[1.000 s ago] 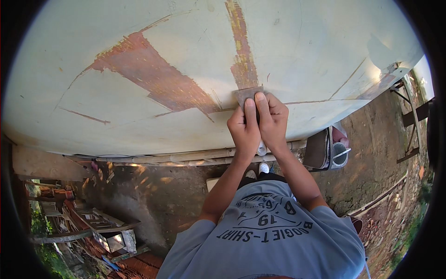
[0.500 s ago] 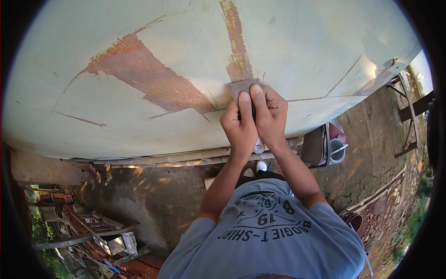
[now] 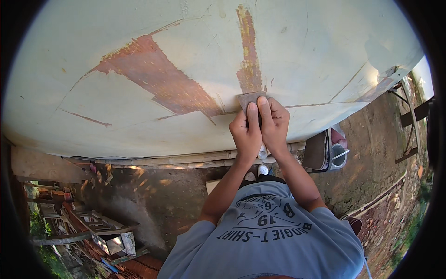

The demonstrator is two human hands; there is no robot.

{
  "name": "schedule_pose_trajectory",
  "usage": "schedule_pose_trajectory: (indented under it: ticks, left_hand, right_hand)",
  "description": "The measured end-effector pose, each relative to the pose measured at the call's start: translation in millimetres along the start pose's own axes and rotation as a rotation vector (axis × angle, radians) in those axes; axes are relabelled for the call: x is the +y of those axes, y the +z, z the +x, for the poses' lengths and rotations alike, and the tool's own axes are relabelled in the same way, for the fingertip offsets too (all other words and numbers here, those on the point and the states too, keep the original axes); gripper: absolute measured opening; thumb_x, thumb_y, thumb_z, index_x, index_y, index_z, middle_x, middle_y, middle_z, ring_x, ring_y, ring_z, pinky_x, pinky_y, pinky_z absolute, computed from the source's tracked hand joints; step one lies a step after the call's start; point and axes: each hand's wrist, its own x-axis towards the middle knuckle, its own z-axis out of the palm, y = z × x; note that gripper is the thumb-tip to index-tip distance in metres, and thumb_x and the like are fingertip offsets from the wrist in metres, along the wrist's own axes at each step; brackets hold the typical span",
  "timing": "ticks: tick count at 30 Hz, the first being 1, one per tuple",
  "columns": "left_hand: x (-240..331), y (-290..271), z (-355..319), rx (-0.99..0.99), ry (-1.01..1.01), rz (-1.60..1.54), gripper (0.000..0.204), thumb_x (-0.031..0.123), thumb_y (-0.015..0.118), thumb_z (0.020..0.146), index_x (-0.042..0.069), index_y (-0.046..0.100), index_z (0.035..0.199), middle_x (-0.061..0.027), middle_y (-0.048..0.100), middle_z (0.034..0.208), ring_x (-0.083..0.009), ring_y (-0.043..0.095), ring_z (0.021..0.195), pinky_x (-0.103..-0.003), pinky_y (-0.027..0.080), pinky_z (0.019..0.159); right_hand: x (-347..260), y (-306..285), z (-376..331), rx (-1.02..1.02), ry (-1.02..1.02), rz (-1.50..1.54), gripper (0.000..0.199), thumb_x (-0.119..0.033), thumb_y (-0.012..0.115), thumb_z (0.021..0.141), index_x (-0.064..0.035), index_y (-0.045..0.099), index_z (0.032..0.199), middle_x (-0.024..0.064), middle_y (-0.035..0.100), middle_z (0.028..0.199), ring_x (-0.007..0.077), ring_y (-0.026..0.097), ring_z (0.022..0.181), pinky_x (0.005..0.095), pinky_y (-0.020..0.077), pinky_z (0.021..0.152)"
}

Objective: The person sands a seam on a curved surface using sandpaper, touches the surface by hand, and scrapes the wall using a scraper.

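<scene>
Both hands grip one scraper [image 3: 251,98], its flat, dark metal blade pressed to a large pale, curved painted panel [image 3: 325,56]. My left hand [image 3: 245,132] is closed on the handle, thumb up against the blade. Beside it my right hand [image 3: 276,125] is closed on the same tool, its thumb next to the other. Most of the handle is hidden by the fingers; a pale round end shows below the wrists. From the blade a narrow reddish, yellow-flecked bare strip [image 3: 248,51] runs away up the panel. Left of it lies a wider bare reddish patch [image 3: 158,76].
Bamboo poles [image 3: 186,162] run along the panel's lower edge. A grey bucket [image 3: 338,156] stands at the right beside a dark open container [image 3: 317,151]. Wood scraps [image 3: 107,228] lie at lower left. A metal frame [image 3: 409,125] stands far right.
The scraper has slid a little toward me along the narrow strip, both hands keeping their grip. The whole view has shifted slightly, so the panel appears lower and farther right.
</scene>
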Motion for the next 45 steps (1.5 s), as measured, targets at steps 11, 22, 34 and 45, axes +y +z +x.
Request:
schedule_pose_trajectory:
  ticks: [11,22,34,45]
  left_hand:
    - [-14.8,1.4,-7.7,0.055,-0.031,-0.007,0.043,0.024,0.051,0.107,-0.001,0.051,0.071,0.0043,0.046,0.062,-0.0035,0.038,0.064,-0.027,0.033,0.053]
    - [1.3,-2.5,-8.6,0.036,-0.068,-0.021,0.041,0.022,0.05,0.107,-0.001,0.053,0.073,0.0046,0.049,0.064,-0.0029,0.04,0.066,-0.026,0.035,0.054]
    - [18.2,-10.6,14.1,-0.036,-0.083,-0.041,0.04,0.022,0.05,0.107,-0.003,0.057,0.076,0.004,0.052,0.066,-0.0034,0.042,0.067,-0.025,0.038,0.057]
    - [26.3,-10.9,15.6,-0.013,-0.019,-0.015,0.043,0.023,0.05,0.107,0.0,0.051,0.071,0.0038,0.048,0.063,-0.0035,0.04,0.065,-0.027,0.035,0.054]
  right_hand:
    - [15.0,-3.0,-5.4,0.01,0.0,-0.025,0.039,-0.018,0.058,0.102,-0.0004,0.052,0.068,-0.0038,0.048,0.059,0.0024,0.036,0.061,0.025,0.0309,0.049]
    - [-5.6,3.8,-4.4,0.005,0.031,0.003,0.034,-0.017,0.057,0.102,0.0003,0.056,0.073,-0.0045,0.049,0.061,0.0021,0.038,0.062,0.024,0.0328,0.05]
    - [-20.4,11.9,8.5,0.001,-0.061,0.038,0.036,-0.017,0.058,0.103,-0.0013,0.054,0.07,-0.0048,0.048,0.06,0.0017,0.036,0.061,0.0236,0.0304,0.049]
    - [-27.1,14.7,10.9,-0.004,-0.078,0.005,0.035,-0.016,0.058,0.102,-0.0013,0.054,0.07,-0.0038,0.05,0.06,0.002,0.038,0.061,0.0242,0.0329,0.05]
